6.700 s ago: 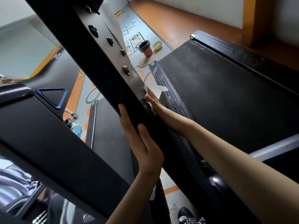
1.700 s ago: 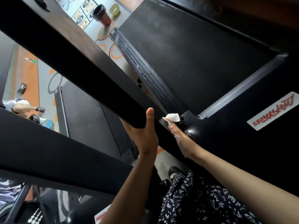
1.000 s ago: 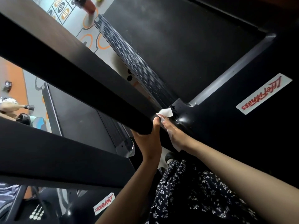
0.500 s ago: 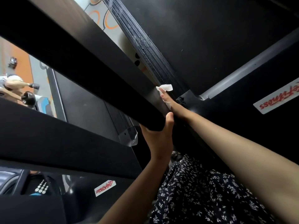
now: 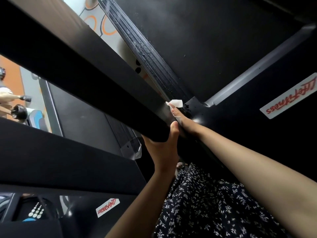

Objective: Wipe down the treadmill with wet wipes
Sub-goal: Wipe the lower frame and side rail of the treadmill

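While the left hand [image 5: 163, 148] grips the black treadmill post [image 5: 103, 79], thumb up, right hand [image 5: 181, 120] presses a white wipe [image 5: 176, 103] against it, fingers [image 5: 174, 111] straight

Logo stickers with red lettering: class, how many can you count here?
2. Right sticker sits at the far right edge; lower sticker sits near the bottom, left of centre. The black upright may hide others.
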